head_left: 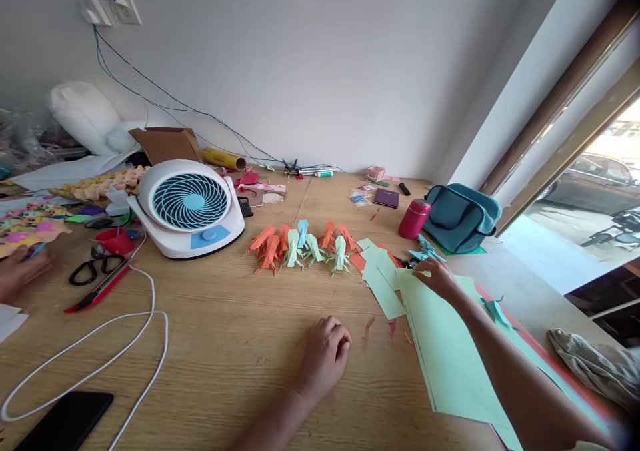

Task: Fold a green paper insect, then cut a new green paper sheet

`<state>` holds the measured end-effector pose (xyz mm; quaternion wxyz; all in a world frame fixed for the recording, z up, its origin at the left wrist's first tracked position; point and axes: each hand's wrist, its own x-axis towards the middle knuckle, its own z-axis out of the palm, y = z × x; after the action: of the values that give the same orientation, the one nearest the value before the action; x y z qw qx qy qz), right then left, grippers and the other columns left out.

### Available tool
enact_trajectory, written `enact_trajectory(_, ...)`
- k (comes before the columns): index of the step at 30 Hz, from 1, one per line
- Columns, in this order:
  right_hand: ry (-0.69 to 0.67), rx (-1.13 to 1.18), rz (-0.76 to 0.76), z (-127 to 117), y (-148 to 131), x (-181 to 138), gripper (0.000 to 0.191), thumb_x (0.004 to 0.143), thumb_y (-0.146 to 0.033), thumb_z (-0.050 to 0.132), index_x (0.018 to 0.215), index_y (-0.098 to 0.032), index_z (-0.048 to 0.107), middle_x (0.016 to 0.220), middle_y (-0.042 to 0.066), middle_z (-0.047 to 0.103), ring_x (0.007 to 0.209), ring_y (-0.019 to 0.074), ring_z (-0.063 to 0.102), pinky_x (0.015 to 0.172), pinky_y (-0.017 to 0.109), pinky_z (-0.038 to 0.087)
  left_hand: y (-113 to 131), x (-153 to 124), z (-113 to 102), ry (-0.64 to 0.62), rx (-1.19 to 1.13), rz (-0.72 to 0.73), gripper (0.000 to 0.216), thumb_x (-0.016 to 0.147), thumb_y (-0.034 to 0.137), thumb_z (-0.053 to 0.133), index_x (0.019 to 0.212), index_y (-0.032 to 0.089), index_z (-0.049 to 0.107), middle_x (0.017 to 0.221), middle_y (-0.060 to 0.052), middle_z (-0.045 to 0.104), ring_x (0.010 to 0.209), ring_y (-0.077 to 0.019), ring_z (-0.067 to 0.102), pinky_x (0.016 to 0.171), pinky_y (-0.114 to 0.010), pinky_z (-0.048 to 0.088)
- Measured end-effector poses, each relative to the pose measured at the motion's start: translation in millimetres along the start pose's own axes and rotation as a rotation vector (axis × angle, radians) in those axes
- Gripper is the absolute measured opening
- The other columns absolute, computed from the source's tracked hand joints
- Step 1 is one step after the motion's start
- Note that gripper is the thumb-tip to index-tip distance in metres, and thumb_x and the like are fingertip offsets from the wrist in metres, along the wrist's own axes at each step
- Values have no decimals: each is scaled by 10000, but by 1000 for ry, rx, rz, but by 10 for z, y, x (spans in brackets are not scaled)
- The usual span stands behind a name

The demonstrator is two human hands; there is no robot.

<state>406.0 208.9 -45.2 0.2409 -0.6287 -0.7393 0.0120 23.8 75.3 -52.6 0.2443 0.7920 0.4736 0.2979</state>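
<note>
My left hand [327,354] rests on the wooden table with its fingers curled in, and nothing shows in it. At the right, my right hand [436,277] is over the top edge of a stack of pale green paper sheets [440,344]. Its fingertips are drawn together; whether they pinch anything is too small to tell. Just beyond them lie a small black object [407,262] and a blue folded paper figure [427,247]. Smaller green paper pieces [383,281] lie left of the stack. Several folded figures in orange [270,251], green [340,254] and blue [303,233] stand mid-table.
A white fan [190,204], black scissors [95,269], a red cutter [100,291], a white cable [155,314] and a phone [65,421] occupy the left. Another person's hand [27,271] holds a blue pen there. A red flask [414,219] and teal bag [457,217] stand back right.
</note>
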Motion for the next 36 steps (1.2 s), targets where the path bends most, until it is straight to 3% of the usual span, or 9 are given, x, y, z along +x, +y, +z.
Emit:
enact_trajectory(6,88,125,63,-282,-25,-77,298,829,-498,559,831,-226,681,900,65,738,819,250,674,746,363,490,-20,4,10,9,-6,-3,158,786,55,526,799,197,594,919,-35,595,893,-189,533,780,-306,394)
enact_trajectory(12,324,193,201,-731,-140,-308,374,802,-572,582,838,-215,688,859,97,735,799,278,675,698,385,471,-35,14,27,18,-14,4,146,786,56,551,801,192,602,927,-34,598,912,-186,540,800,-305,401)
enact_trajectory(19,572,261,235,-1181,-493,-384,280,813,-523,618,892,-268,701,838,70,712,749,255,644,680,393,461,-41,13,36,36,-29,11,157,776,54,550,808,196,609,918,-39,599,916,-192,548,808,-307,406)
enact_trajectory(23,703,289,202,-1399,-848,-346,239,851,-478,600,988,-307,695,884,43,695,785,254,642,683,385,469,-37,8,10,52,-68,19,150,778,59,539,812,194,596,891,-34,607,895,-189,551,794,-302,413)
enact_trajectory(25,726,266,99,-1491,-1118,-359,175,875,-419,594,978,-318,695,865,28,689,772,250,636,692,381,473,-30,3,-12,71,-109,27,142,784,69,541,826,195,590,886,-29,612,891,-184,550,803,-301,414)
enact_trajectory(27,686,199,-111,-1561,-1436,-391,120,893,-323,595,940,-273,694,849,45,689,733,227,632,697,363,482,-19,-7,-36,97,-171,40,121,804,92,538,847,196,584,887,-25,616,895,-178,550,824,-301,414)
enact_trajectory(30,543,111,-443,-1590,-1922,-463,95,897,-194,586,935,-207,672,845,60,677,731,191,635,674,313,492,5,-37,-70,113,-292,60,47,854,194,541,879,190,581,895,-37,622,901,-179,560,824,-301,418)
enact_trajectory(36,269,-70,-702,-1304,-2521,-634,177,970,-187,474,959,-191,650,803,67,662,720,179,598,701,309,455,135,-187,-175,-40,-793,4,448,927,552,421,1077,160,580,1036,-95,651,926,-194,602,809,-314,449)
